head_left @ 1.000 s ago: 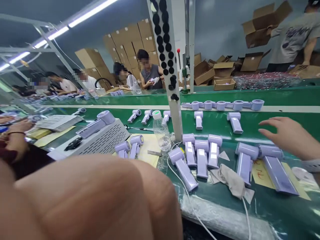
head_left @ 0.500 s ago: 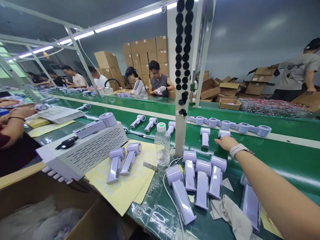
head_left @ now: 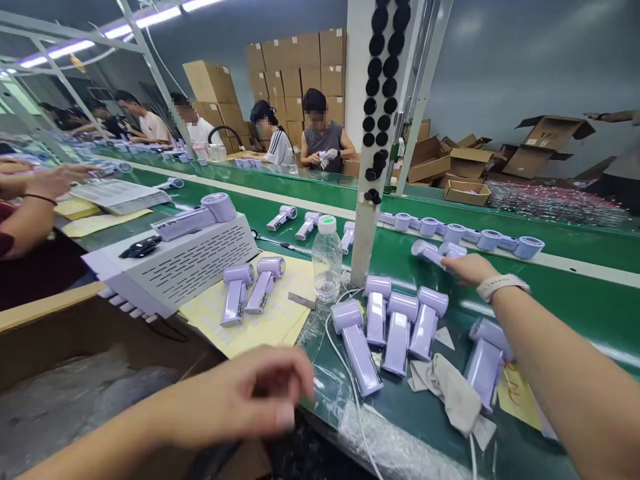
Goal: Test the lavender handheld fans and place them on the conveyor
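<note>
My right hand reaches over the green belt, fingers pressed round the handle of a lilac handheld fan; another lilac fan lies just behind the fingers. My left hand is in the lower middle, blurred, its thumb and fingers curved apart with nothing between them. Several lilac fans, such as one at the front, lie on the dark green table between my hands. Beside them is a grey cloth. Two fans rest on yellow paper beyond my left hand.
A clear bottle stands beside a white post. At left are a vented metal box bearing a fan and an open carton. White cable crosses the table. Another person's hand is at far left.
My left hand has come into view from below. My right hand has closed on a fan, which has turned from upright to slanting on the belt. The camera view has tilted down.
</note>
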Tool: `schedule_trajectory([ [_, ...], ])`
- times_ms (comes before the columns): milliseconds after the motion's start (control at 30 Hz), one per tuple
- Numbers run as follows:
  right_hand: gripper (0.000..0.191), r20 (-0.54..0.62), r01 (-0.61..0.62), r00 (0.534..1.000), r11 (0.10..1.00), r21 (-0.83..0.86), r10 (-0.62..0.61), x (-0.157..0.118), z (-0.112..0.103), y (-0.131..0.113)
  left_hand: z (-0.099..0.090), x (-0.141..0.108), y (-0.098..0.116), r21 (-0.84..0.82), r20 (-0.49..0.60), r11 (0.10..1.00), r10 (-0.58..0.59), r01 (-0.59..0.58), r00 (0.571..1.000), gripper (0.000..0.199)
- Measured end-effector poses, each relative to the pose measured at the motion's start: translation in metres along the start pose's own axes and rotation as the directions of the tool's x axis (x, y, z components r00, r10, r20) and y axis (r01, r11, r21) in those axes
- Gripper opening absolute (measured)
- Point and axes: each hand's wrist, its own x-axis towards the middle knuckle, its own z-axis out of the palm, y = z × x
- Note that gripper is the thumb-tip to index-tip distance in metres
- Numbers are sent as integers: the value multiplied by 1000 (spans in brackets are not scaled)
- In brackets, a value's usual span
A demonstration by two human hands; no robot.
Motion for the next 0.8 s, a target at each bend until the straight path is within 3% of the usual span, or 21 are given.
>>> schedule_trajectory([
  [100, 37, -69, 89, 994, 992, 90, -83, -49, -19, 30, 21, 15, -29, -118, -123, 990, -95, 80, 988, 35],
  [200, 45, -160, 234, 964, 962, 140, -212, -122, -17, 36, 75, 46, -36, -272, -88, 962, -46, 20, 995, 38],
  [233, 46, -233, 350, 922, 922, 163, -309, -148, -10, 32, 96, 59, -33, -376, -118, 924, 33, -75, 992, 47],
  [300, 42, -389, 578, 782, 801, 158, -487, -199, 11, 20, 136, 85, -22, -613, -247, 739, 158, -280, 956, 73],
  [367, 40, -471, 683, 662, 728, 58, -583, -241, 37, 8, 163, 106, -13, -767, -334, 534, 143, -357, 932, 81],
  [400, 43, -489, 693, 636, 721, 21, -597, -257, 49, 5, 170, 113, -11, -804, -347, 474, 119, -360, 930, 79],
  [500, 55, -406, 741, 619, 671, 18, -672, -281, 68, 13, 172, 112, -16, -842, -286, 465, 46, -274, 957, 72],
  [567, 40, -296, 764, 632, 640, 81, -716, -278, 69, 30, 162, 100, -25, -835, -226, 515, 1, -194, 974, 71],
  [600, 30, -280, 742, 659, 665, 87, -698, -272, 68, 38, 157, 93, -29, -828, -216, 534, -19, -173, 976, 71],
  [700, 24, -397, 584, 745, 812, -3, -537, -244, 72, 54, 141, 76, -38, -793, -286, 571, -40, -213, 957, 66],
  [800, 19, -472, 551, 715, 831, -72, -515, -230, 90, 45, 131, 67, -39, -710, -415, 622, 11, -331, 910, 66],
])
